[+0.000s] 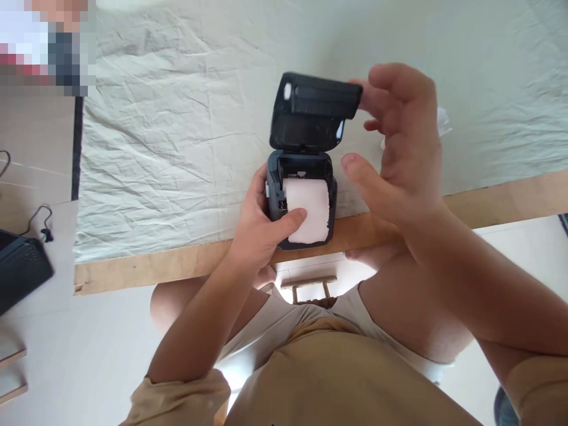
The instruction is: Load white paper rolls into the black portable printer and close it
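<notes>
A small dark portable printer (332, 204) has its black lid (306, 127) swung up, with a white paper roll (313, 204) in its bay. My left hand (261, 222) wraps round the printer's left side, its thumb lying on the paper. My right hand (399, 136) is to the right of the raised lid, fingers curled and apart from the thumb. Its fingertips are at the lid's right corner; whether they touch it is hard to tell. The palm holds nothing visible.
A pale green cloth (177, 130) covers the table, with a bare wooden front edge (155, 266). Crumpled clear-white material (442, 122) lies behind my right hand. A black case (22, 266) and cord are at the far left; a pixelated patch fills the upper left corner.
</notes>
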